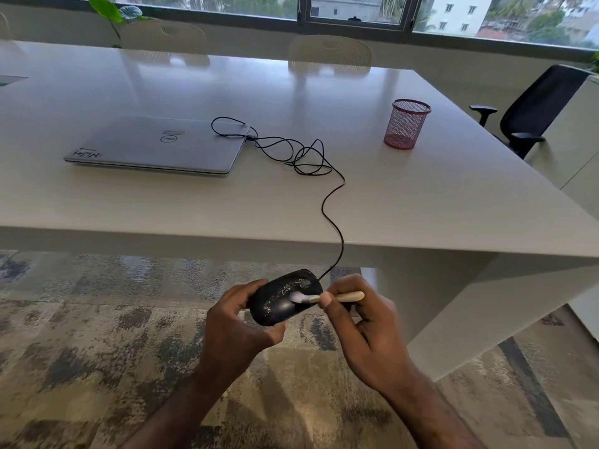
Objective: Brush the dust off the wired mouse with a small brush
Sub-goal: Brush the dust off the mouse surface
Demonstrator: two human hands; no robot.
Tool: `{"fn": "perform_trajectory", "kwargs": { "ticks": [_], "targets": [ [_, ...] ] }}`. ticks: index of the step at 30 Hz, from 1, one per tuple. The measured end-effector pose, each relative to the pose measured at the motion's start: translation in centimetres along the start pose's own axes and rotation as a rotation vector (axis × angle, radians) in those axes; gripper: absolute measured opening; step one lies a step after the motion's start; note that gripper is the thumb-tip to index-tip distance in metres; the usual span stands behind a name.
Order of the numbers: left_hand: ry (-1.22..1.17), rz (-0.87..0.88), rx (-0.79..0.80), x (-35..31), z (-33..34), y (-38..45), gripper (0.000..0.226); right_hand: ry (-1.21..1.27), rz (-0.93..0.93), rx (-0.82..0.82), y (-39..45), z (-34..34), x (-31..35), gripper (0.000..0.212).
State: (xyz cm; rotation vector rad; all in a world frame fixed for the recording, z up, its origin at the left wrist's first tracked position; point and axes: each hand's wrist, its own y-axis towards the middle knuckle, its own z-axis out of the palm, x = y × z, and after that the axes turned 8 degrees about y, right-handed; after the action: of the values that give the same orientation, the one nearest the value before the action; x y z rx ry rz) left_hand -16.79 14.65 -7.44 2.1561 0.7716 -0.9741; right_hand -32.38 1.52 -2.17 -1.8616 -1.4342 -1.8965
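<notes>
the left hand [233, 319] grips the wired mouse [285, 296] in front of the table [421, 205], off its near edge, over the carpet. the right hand [359, 325] pinches the small brush [324, 298], bristles touching the mouse's back. brushing looks underway (pale specks remain); next, probably sweep the speckled patches outward.
</notes>
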Motion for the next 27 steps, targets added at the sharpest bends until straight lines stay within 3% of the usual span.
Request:
{"fn": "perform_trajectory", "kwargs": {
  "ticks": [27],
  "targets": [
    [0.006,0.082,-0.038,0.0,0.36,0.48,0.063,-0.046,-0.025,0.061,-0.16,0.18,0.53,0.012]
  ]
}}
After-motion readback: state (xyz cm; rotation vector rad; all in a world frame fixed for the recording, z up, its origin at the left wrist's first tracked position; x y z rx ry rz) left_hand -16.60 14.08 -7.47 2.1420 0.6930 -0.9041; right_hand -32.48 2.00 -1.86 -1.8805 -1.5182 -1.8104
